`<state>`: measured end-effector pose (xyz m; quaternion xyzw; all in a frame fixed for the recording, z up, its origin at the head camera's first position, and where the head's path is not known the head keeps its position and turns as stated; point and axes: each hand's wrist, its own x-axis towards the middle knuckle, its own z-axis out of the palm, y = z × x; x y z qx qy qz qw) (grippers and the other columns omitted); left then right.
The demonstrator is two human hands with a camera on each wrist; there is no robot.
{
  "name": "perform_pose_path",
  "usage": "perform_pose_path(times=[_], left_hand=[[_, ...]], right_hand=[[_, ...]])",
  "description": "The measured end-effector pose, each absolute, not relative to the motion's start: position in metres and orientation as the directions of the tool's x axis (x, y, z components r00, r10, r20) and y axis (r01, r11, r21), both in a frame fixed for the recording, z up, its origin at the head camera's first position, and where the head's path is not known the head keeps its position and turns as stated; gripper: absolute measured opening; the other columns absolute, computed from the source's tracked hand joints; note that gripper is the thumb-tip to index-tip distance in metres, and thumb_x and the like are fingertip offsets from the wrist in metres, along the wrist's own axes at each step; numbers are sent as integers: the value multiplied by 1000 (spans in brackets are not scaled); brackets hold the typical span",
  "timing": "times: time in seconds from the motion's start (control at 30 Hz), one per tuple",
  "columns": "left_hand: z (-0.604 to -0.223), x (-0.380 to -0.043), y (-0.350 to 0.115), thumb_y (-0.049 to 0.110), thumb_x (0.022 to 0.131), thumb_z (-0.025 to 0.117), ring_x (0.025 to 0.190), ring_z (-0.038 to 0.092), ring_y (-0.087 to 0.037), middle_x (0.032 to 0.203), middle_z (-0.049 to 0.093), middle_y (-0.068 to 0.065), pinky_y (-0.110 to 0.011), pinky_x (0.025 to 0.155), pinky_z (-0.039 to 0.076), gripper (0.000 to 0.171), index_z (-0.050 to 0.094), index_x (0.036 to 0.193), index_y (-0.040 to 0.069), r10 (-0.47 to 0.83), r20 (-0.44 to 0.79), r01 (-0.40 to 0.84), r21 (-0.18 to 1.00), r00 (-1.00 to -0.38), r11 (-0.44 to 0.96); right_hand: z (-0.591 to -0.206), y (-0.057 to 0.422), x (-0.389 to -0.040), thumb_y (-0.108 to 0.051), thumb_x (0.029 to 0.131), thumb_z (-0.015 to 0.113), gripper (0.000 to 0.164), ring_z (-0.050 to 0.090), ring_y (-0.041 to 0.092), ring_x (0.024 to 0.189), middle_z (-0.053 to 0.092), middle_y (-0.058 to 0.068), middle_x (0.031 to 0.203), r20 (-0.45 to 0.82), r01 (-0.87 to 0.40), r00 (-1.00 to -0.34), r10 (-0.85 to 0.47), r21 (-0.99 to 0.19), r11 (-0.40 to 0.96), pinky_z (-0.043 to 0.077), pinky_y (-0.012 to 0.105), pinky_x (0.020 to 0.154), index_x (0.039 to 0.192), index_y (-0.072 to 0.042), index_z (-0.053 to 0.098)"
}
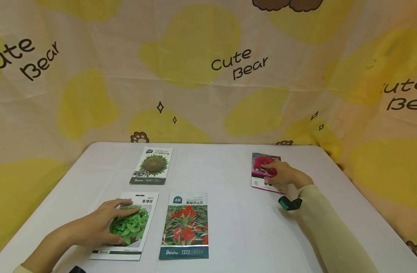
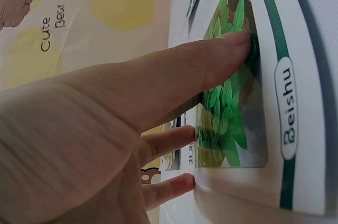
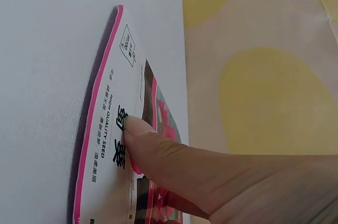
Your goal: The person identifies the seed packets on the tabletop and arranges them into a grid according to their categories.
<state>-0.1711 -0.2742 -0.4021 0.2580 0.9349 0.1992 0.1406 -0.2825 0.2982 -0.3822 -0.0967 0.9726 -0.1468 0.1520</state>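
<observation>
Over the seed packet with green leaves (image 1: 133,225), at the front left of the table, my left hand (image 1: 92,223) rests with spread fingers. In the left wrist view its thumb (image 2: 211,60) lies on the printed leaves, and two fingertips touch near the packet's top. At the back right, my right hand (image 1: 285,174) touches the face of a pink-flower seed packet (image 1: 259,182). Its thumb (image 3: 145,134) presses on the white printed part in the right wrist view. That packet looks slightly bowed, and its remaining fingers are partly hidden.
Beside the leaf packet lies a seed packet with red flowers (image 1: 184,227). Behind them is a sunflower seed packet (image 1: 153,167). All lie on a white table (image 1: 228,212). A yellow-patterned cloth (image 1: 194,76) hangs behind the table's back edge and at both sides.
</observation>
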Motion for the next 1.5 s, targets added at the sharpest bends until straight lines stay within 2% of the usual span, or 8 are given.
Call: perform_pose_path(times=[0.57,0.8,1.07,1.33,1.5], left_hand=[[-402,-170,-274,44,74,86,138,34,-52,153,41,-19,-74,100,38,82,55,147,24,535,-161,422,448,-829,788],[-401,-171,-274,44,74,86,138,34,-51,152,41,-18,-73,100,38,82,55,147,24,537,-163,422,450,-828,787],[-402,-171,-275,45,74,86,138,34,-51,152,42,-17,-73,100,38,82,55,147,24,543,-152,432,448,-826,783],[-403,-171,-275,44,74,87,138,34,-51,152,42,-18,-73,100,37,82,55,146,24,537,-158,424,451,-828,786],[-404,-172,-275,43,73,87,138,34,-52,152,42,-18,-73,100,37,82,56,146,23,537,-155,422,457,-829,783]], right_hand=[[-382,271,-295,-33,93,73,72,30,56,141,34,31,156,-283,-169,-923,-259,-306,937,30,75,109,155,-13,41],[-382,262,-301,-34,93,72,73,25,58,144,30,31,159,-290,-170,-920,-264,-311,935,27,76,111,155,-14,40],[-381,249,-303,-35,93,72,72,28,55,143,31,30,159,-298,-180,-915,-273,-305,935,30,75,110,155,-16,41],[-383,241,-305,-34,95,70,70,26,52,144,28,28,160,-304,-167,-913,-271,-329,930,28,77,109,156,-23,40],[-382,234,-306,-34,94,71,71,29,50,141,30,27,158,-308,-170,-909,-280,-339,925,31,75,109,156,-23,40]])
